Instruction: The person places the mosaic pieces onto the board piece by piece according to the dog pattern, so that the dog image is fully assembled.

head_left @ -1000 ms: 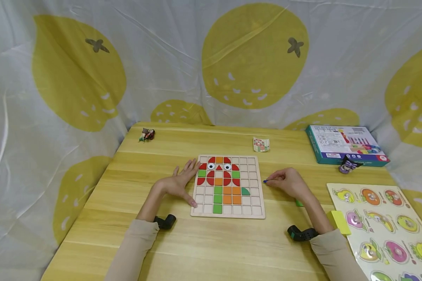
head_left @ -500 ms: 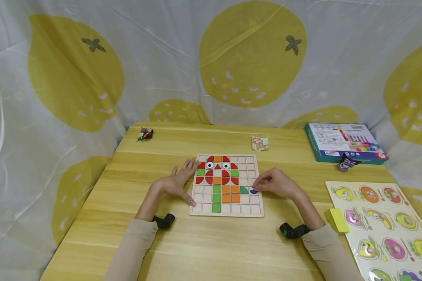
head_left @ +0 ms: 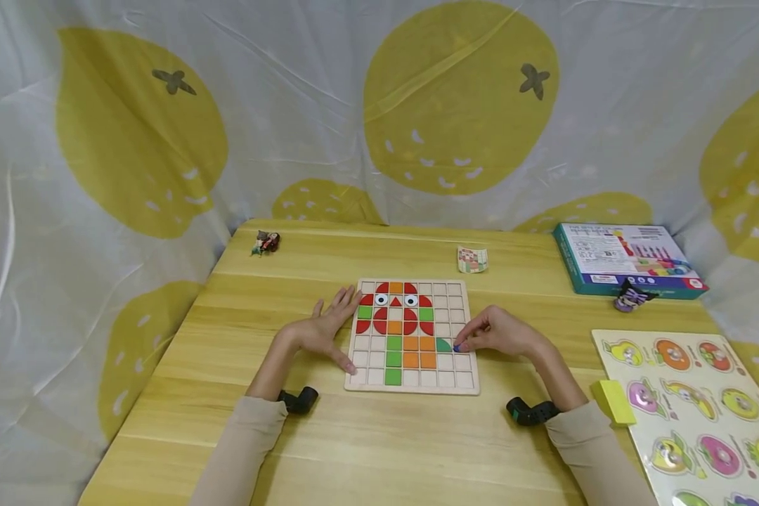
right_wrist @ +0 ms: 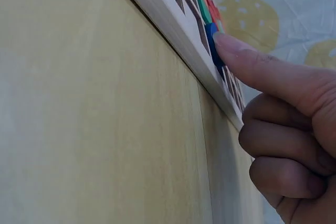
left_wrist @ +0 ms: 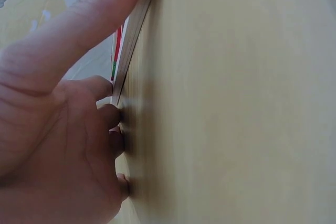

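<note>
A square wooden grid board [head_left: 411,391] lies on the table, bearing red, orange and green tiles and two eye tiles. My left hand [head_left: 318,336] spreads its fingers along the board's left edge, its thumb on the lower left corner. At the right edge my right hand [head_left: 502,332] pinches a small blue tile [right_wrist: 211,38] with thumb and forefinger, in the cell beside a dark green quarter-circle tile [head_left: 443,345]. The thumb touches the blue tile in the right wrist view, where the forefinger is hidden; the other fingers are curled.
Behind the board lies a small patterned card [head_left: 472,260]. At the right are a fruit puzzle board [head_left: 677,425], a yellow block [head_left: 615,402], a flat box [head_left: 629,260] and a purple-black figurine [head_left: 632,296]. Another figurine [head_left: 266,243] stands back left.
My right hand has moved left with the blue tile, from beside the board to a cell at its right edge. The left hand has stayed in place.
</note>
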### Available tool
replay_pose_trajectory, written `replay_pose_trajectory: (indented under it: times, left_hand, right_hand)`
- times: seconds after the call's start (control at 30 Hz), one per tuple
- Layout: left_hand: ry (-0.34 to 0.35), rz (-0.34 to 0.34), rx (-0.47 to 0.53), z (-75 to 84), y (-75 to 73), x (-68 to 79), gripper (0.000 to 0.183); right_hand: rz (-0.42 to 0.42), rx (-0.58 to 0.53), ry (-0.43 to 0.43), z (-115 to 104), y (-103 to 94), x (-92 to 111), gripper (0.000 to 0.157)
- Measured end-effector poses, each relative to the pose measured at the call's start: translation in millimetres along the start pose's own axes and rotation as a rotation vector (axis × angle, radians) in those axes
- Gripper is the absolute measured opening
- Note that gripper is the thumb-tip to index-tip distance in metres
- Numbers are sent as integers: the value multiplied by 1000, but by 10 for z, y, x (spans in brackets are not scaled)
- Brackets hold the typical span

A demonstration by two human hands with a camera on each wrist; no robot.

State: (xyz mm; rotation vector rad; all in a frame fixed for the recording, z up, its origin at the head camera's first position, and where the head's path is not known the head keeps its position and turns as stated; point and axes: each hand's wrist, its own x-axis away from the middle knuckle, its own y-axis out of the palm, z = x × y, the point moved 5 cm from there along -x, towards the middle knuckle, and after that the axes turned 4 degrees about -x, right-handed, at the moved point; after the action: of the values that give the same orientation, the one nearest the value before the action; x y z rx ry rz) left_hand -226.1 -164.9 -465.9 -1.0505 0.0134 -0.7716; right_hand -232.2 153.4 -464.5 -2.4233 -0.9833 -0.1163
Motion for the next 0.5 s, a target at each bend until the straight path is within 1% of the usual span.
replay_pose_trajectory:
  times: [0.27, 0.5]
  left_hand:
    - [-2, -3, 1, 0, 30, 0, 141]
    - [-2, 3, -4, 6, 6, -1, 141]
  right_hand:
    - [-14, -51, 1, 77, 16, -37, 11]
    - [-25, -28, 17, 64, -37, -30, 10]
